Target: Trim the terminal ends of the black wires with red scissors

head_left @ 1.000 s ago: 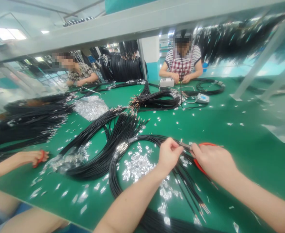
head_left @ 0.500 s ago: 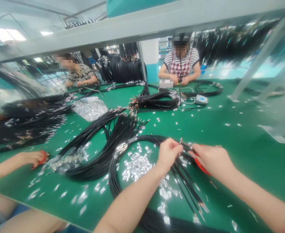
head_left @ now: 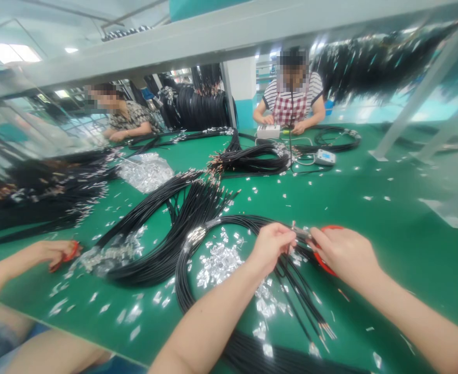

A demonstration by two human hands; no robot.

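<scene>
My left hand [head_left: 273,245] pinches a black cable near its end, above a coiled bundle of black cables [head_left: 180,280]. The tip of that cable pokes up past my fingers. In my right hand [head_left: 344,254] is a pair of red-handled scissors [head_left: 332,227], their metal blades at the cable tip beside my left fingertips. Below my hands, loose cable ends [head_left: 310,306] with bare, coppery tips fan out toward the lower right. Inside the coil lies a heap of small silvery foil scraps [head_left: 221,262].
More black cable bundles [head_left: 166,239] lie at centre left on the green table [head_left: 369,187]. A bag of silvery pieces [head_left: 147,171] rests behind them. At left, a co-worker's hand [head_left: 63,253] holds red scissors. Two people sit opposite; a grey shelf beam [head_left: 213,57] crosses overhead.
My right hand has turned the scissors so their blades now reach the cable tip at my left fingers, and more of the red handle shows. The left hand has hardly moved.
</scene>
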